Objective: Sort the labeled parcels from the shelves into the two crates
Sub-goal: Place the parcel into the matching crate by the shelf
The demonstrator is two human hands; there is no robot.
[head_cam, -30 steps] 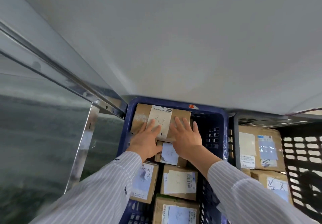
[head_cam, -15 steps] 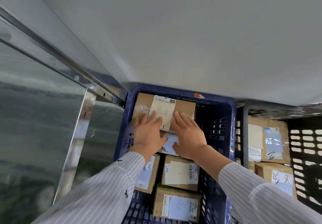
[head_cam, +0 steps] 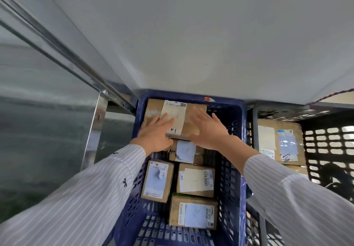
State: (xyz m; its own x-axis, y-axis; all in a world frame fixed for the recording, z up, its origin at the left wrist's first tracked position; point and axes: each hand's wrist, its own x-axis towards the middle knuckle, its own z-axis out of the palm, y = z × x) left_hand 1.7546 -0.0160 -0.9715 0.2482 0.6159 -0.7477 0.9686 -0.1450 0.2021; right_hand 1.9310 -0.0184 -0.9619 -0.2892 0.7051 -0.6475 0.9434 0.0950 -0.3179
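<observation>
two striped white sleeves (head_cam: 86, 198) reach in over the blue crate (head_cam: 242, 150), a slotted plastic bin. at the blue crate's near end lies the near parcel (head_cam: 193, 212), brown cardboard, its white and pale blue label facing up. farther in, against the blue crate's right wall, lies the middle parcel (head_cam: 195, 180), with a cream label and barcode. beside it, toward the blue crate's left wall, the tilted parcel (head_cam: 158, 180) leans with its label up. past these, at the blue crate's centre, sits the small parcel (head_cam: 185, 151). at the blue crate's far end rests the far parcel (head_cam: 193, 119), wide and flat, overlapping the small parcel and bearing a long cream label (head_cam: 175, 115). the left grip (head_cam: 155, 134) is released, its straight fingers lying on that label. the right grip (head_cam: 208, 131) is released too, fingers spread over the far parcel's right part; blur hides whether it touches. just right of the blue crate stands the black crate (head_cam: 325, 142), holding a large parcel (head_cam: 279, 140). a pale shelf (head_cam: 191, 35) overhangs the blue crate's far end.
</observation>
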